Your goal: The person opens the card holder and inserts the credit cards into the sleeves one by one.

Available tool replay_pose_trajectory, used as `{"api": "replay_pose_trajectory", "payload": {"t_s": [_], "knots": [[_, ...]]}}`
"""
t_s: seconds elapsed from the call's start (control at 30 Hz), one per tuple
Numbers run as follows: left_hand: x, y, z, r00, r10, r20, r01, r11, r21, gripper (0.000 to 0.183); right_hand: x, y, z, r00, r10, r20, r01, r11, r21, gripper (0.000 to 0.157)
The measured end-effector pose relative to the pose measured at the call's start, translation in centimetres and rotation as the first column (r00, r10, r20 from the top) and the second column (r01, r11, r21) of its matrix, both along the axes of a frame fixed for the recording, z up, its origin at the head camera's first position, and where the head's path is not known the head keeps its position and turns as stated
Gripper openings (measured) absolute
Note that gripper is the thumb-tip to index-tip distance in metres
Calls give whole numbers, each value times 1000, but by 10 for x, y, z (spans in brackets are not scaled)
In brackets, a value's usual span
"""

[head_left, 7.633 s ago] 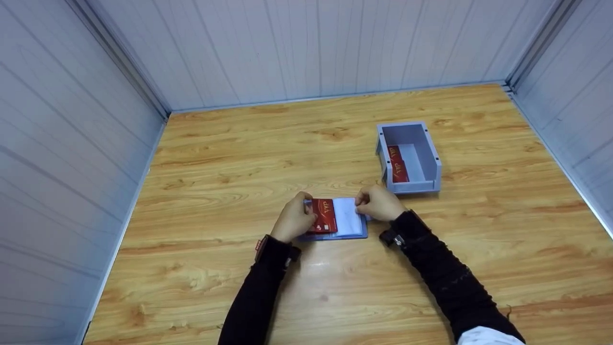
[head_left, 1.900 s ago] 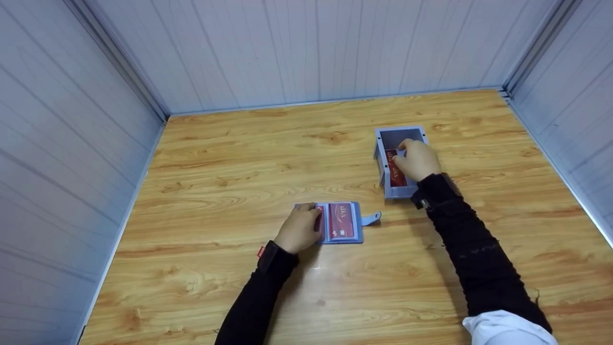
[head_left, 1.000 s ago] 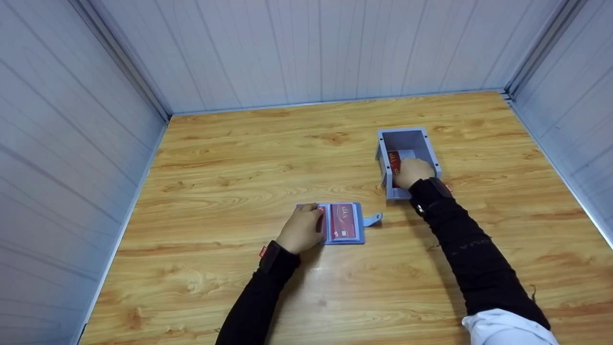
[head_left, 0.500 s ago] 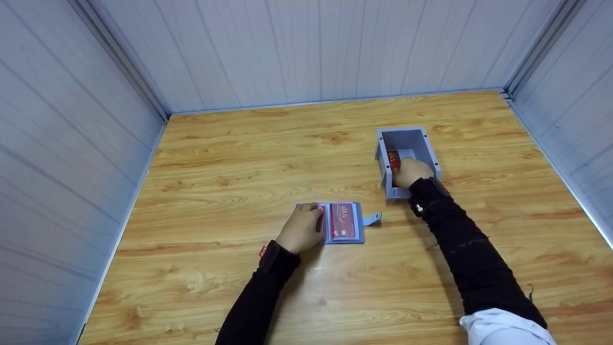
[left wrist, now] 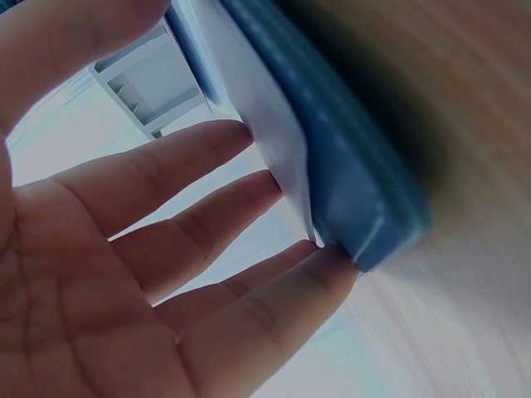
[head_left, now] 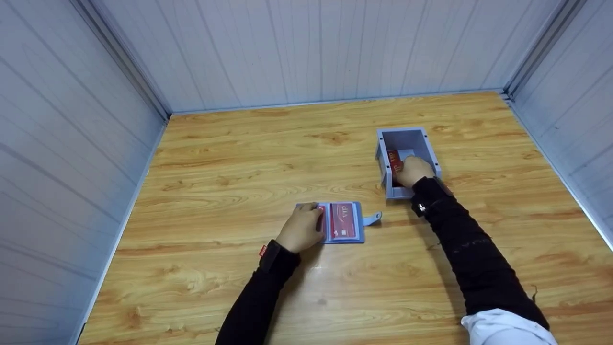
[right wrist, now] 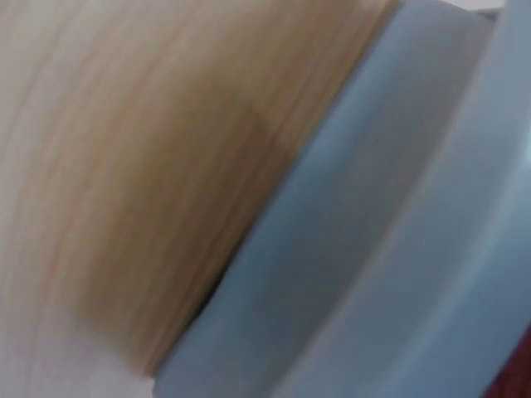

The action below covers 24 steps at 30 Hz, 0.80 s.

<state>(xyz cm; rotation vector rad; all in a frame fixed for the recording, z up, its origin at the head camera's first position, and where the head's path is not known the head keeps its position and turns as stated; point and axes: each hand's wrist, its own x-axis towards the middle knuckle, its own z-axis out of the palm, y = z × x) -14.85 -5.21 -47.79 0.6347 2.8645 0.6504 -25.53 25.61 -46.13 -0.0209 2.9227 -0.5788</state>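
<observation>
A blue card holder [head_left: 360, 230] lies open on the table. A red VIP card [head_left: 342, 220] shows through its right-hand clear sleeve, and another red card peeks out beside my left hand [head_left: 300, 229], which rests on the left half. In the left wrist view, the fingers [left wrist: 207, 240] reach fairly straight to the holder's edge. My right hand [head_left: 414, 171] is inside the grey bin [head_left: 400, 192], its fingertips at the red VIP cards [head_left: 393, 157] along the left wall. Those fingertips are mostly hidden, so I cannot tell whether they pinch a card.
The holder's snap strap [head_left: 372, 218] sticks out to the right, towards the bin. Around both lies the wood-grain table [head_left: 239, 158], bounded by pale panel walls [head_left: 297, 52] at the back and sides. The bin's outer wall [right wrist: 332, 224] fills much of the right wrist view.
Earlier both hands were at the holder; the right hand then moved into the bin and lowered to the cards. Over the last half second the lower card there has shifted slightly. The left hand stays put.
</observation>
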Motion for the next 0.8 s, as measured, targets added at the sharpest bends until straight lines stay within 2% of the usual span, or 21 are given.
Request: {"api": "replay_pose_trajectory", "payload": {"t_s": [0.07,0.2,0.3,0.53,0.67,0.8], "knots": [[0,0,0,1000,-1,-3,1,1000,2,59,0,1,2,1000,3,5,-3,1000,-20,23],[0,0,0,1000,-6,-7,6,1000,4,58,-1,3,7,1000,-3,27,5,995,-100,34],[0,0,-1,1000,-11,-11,11,1000,5,57,0,5,9,1000,-18,24,22,987,-162,35],[1,0,-1,999,-16,-35,16,1000,7,57,4,9,13,998,-58,0,57,979,-196,11],[1,0,-2,999,-17,-51,17,1000,12,58,8,10,19,996,-87,-18,81,971,-223,22],[1,0,-2,999,-13,-47,14,1000,9,57,13,10,29,992,-114,-49,94,950,-298,28]]}}
